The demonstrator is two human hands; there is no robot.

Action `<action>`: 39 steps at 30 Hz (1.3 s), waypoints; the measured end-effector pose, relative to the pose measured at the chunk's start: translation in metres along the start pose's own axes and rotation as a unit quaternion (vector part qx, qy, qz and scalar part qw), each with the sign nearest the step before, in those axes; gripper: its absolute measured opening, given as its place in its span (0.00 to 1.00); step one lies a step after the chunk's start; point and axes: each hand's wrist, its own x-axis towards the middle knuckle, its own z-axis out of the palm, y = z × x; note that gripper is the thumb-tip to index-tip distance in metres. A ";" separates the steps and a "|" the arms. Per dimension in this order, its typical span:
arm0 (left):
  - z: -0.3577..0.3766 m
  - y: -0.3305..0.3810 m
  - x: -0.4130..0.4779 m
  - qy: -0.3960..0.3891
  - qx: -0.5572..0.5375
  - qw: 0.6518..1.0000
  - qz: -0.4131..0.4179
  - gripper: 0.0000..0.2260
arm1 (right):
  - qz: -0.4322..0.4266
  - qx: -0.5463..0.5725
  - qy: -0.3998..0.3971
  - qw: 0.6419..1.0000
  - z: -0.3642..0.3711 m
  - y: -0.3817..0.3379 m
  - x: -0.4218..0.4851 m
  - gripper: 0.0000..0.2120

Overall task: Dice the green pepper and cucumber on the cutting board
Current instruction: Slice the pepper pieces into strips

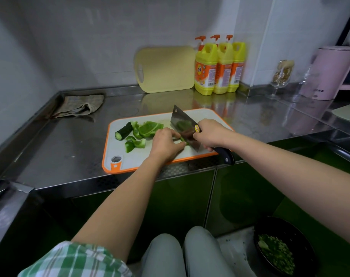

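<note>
Now at the steel counter (70, 140), your right hand (210, 134) grips the cleaver (182, 124) at the base of its blade while your left hand (166, 143), fingers curled, pins a pepper strip (183, 139) on the cutting board (130, 158). Keep those fingertips tucked behind the knuckles and take narrow, even cuts; the cucumber (123, 131) and larger pepper pieces (149, 128) wait at the board's left.

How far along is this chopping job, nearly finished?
Partly. A dark bowl already holds diced green bits. Now the left hand holds down a pepper strip while the right hand grips the cleaver beside it. Still to do: big pepper pieces and a cucumber chunk lie uncut on the cutting board.
</note>
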 end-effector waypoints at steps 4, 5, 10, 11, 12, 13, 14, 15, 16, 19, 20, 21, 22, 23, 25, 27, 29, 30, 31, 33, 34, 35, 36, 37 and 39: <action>-0.002 0.003 -0.001 0.011 -0.001 1.000 0.004 0.12 | 0.001 -0.021 0.001 1.000 0.001 -0.003 0.000 0.08; -0.002 0.003 -0.001 0.012 -0.001 1.000 0.005 0.11 | 0.002 -0.026 0.003 1.000 0.001 -0.004 0.000 0.09; 0.002 0.001 0.001 0.004 0.009 1.000 0.010 0.09 | 0.007 -0.067 -0.004 0.998 0.001 -0.018 -0.002 0.06; 0.002 0.000 0.002 0.004 0.011 1.000 0.011 0.10 | 0.007 -0.077 -0.007 0.997 0.000 -0.021 -0.002 0.05; 0.003 -0.001 0.002 0.004 0.013 1.000 0.012 0.10 | 0.008 -0.083 -0.012 0.996 0.000 -0.022 -0.002 0.05; 0.002 0.000 0.001 0.005 0.015 1.000 0.013 0.10 | 0.009 -0.087 -0.018 0.996 0.000 -0.024 -0.002 0.05; 0.002 0.000 0.001 0.005 0.016 1.000 0.015 0.09 | 0.011 -0.091 -0.025 0.996 0.000 -0.026 -0.001 0.06; 0.002 0.000 0.001 0.005 0.016 1.000 0.018 0.09 | 0.015 -0.096 -0.029 0.995 0.001 -0.028 0.000 0.06; 0.002 0.000 0.001 0.006 0.017 1.000 0.022 0.08 | 0.019 -0.101 -0.028 0.994 0.002 -0.029 0.001 0.06; 0.000 0.001 0.000 0.008 0.017 0.999 0.026 0.09 | 0.028 -0.086 -0.013 0.996 0.005 -0.031 0.006 0.09; 0.000 0.001 0.000 0.009 0.018 1.000 0.023 0.10 | 0.030 -0.069 -0.007 0.997 0.006 -0.029 0.008 0.10; 0.000 0.001 0.000 0.011 0.018 1.000 0.020 0.10 | 0.033 -0.053 0.001 0.998 0.007 -0.026 0.010 0.10; 0.000 0.001 0.000 0.011 0.020 1.000 0.019 0.11 | 0.037 -0.041 0.008 0.998 0.007 -0.024 0.012 0.10; 0.000 0.001 0.000 0.010 0.022 1.000 0.018 0.11 | 0.043 -0.032 0.013 0.998 0.008 -0.023 0.015 0.10; 0.000 0.001 0.000 0.008 0.028 0.999 0.016 0.11 | 0.053 -0.015 0.014 0.998 0.009 -0.018 0.020 0.12; -0.001 0.002 -0.001 0.005 0.039 0.999 0.025 0.11 | 0.062 0.010 0.014 0.998 0.011 -0.014 0.025 0.12; -0.002 0.002 -0.001 0.001 0.053 0.998 0.036 0.11 | 0.063 0.025 0.015 0.998 0.012 -0.010 0.027 0.08; -0.002 0.002 -0.001 -0.001 0.057 0.998 0.039 0.11 | 0.063 0.027 0.015 0.998 0.012 -0.010 0.027 0.05; -0.002 0.002 -0.001 -0.002 0.059 0.997 0.042 0.11 | 0.064 0.026 0.012 0.998 0.012 -0.010 0.027 0.03; -0.002 0.001 -0.001 -0.005 0.063 0.997 0.048 0.11 | 0.063 0.021 -0.004 0.998 0.007 -0.015 0.024 0.05; -0.002 0.000 -0.001 -0.006 0.065 0.997 0.051 0.11 | 0.061 0.014 -0.017 0.998 0.004 -0.016 0.023 0.08; -0.001 0.000 -0.001 -0.006 0.067 0.996 0.052 0.11 | 0.055 0.009 -0.031 0.998 0.000 -0.017 0.022 0.11; -0.001 0.000 -0.001 -0.007 0.069 0.996 0.053 0.12 | 0.047 0.006 -0.045 0.998 -0.003 -0.017 0.021 0.12; -0.001 0.000 0.000 -0.007 0.070 0.996 0.053 0.12 | 0.038 -0.001 -0.058 0.998 -0.006 -0.016 0.019 0.13; 0.000 0.000 0.000 -0.007 0.072 0.996 0.059 0.11 | 0.031 -0.023 -0.071 0.997 -0.008 -0.013 0.016 0.14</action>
